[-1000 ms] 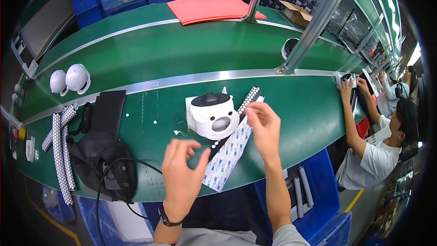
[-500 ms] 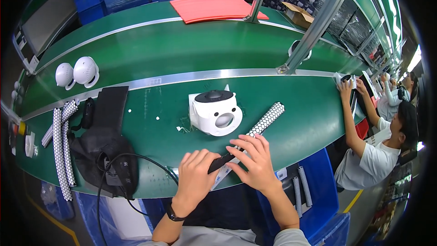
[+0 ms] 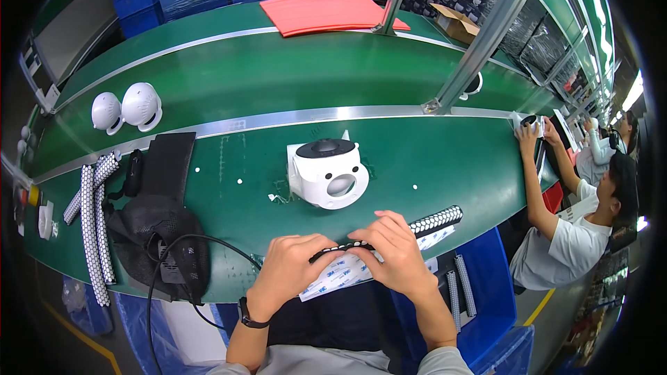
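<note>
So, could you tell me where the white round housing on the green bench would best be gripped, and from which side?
Probably from above, with the fingers on the two curved flanks of the white housing. It sits upright with its round opening facing the person and a dark dome on top, so the sides look like the plainest surfaces. The bench around it leaves room.

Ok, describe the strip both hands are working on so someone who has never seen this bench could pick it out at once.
Start at the white rounded housing in the middle of the green bench. Just nearer the person, the left hand and right hand press on a long black strip of white dots lying on white backing paper. Similar dotted strips lie untouched at the bench's left end.
</note>
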Action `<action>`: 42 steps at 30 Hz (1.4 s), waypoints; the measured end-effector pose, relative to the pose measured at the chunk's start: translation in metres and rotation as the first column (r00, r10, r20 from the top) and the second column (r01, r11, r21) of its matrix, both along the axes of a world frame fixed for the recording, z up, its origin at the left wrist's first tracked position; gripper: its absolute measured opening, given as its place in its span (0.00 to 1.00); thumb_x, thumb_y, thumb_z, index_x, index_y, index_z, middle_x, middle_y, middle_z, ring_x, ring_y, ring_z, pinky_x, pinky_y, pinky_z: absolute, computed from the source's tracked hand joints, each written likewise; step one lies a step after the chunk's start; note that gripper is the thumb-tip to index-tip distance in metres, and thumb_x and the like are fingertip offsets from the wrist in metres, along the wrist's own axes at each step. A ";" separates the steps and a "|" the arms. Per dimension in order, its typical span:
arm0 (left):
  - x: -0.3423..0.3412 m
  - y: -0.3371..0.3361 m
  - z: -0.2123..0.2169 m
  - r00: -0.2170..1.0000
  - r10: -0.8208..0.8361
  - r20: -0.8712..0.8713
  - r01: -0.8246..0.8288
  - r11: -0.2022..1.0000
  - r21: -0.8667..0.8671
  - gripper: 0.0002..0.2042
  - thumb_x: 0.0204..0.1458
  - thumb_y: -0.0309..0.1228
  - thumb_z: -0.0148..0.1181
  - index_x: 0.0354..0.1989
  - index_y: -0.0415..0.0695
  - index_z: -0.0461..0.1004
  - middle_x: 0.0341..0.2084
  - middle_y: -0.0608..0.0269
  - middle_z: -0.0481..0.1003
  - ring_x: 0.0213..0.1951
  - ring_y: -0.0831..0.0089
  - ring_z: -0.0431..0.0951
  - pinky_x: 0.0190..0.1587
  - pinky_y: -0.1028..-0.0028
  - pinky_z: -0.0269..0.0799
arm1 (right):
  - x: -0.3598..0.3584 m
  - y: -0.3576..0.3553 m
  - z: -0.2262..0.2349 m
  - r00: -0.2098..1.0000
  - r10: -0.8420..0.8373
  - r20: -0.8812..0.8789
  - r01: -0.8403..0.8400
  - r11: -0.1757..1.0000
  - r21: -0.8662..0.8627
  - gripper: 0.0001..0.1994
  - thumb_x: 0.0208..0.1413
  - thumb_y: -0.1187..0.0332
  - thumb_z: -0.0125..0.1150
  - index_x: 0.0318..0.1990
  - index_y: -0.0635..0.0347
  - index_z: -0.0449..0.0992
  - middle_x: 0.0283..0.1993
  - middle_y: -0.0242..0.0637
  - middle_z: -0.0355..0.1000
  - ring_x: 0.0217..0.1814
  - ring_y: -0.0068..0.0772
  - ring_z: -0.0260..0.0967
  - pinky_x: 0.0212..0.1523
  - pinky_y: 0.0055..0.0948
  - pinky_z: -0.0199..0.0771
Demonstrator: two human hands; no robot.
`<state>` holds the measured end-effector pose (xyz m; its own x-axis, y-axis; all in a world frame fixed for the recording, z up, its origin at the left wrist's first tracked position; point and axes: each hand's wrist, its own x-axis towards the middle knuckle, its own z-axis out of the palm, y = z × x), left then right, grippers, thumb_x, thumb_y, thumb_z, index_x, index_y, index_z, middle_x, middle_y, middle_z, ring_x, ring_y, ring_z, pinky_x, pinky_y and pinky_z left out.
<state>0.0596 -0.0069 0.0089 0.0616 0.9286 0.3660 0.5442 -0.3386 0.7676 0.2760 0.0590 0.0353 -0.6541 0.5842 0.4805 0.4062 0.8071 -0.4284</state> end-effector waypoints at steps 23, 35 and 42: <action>-0.008 0.007 0.006 0.999 0.035 -0.010 -0.037 0.978 -0.206 0.07 0.53 0.28 0.74 0.35 0.37 0.86 0.26 0.47 0.83 0.26 0.51 0.83 0.31 0.64 0.76 | -0.020 0.007 -0.002 0.966 0.145 0.212 -0.176 0.976 0.132 0.12 0.51 0.76 0.64 0.44 0.68 0.77 0.47 0.46 0.74 0.58 0.53 0.75 0.64 0.45 0.78; -0.014 0.014 0.003 0.977 0.167 -0.135 -0.203 0.920 -0.336 0.11 0.53 0.36 0.77 0.37 0.40 0.88 0.31 0.52 0.86 0.31 0.54 0.85 0.39 0.62 0.77 | -0.028 0.019 -0.006 0.979 0.050 -0.198 -0.031 0.995 0.096 0.12 0.48 0.85 0.74 0.39 0.64 0.80 0.37 0.40 0.78 0.41 0.48 0.77 0.51 0.39 0.82; -0.002 0.028 -0.006 0.935 0.354 -0.011 -0.354 0.935 -0.023 0.12 0.53 0.34 0.78 0.39 0.39 0.87 0.35 0.59 0.84 0.39 0.59 0.80 0.48 0.64 0.71 | -0.055 0.022 -0.028 0.857 -0.260 -0.445 0.093 0.928 -0.362 0.08 0.57 0.84 0.70 0.42 0.67 0.81 0.40 0.39 0.81 0.35 0.26 0.79 0.36 0.27 0.77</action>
<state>0.0580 0.0214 0.0027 -0.2706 0.8990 0.3443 0.6303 -0.1048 0.7692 0.2213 0.0812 0.0077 -0.2626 0.8408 0.4734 0.2059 0.5281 -0.8238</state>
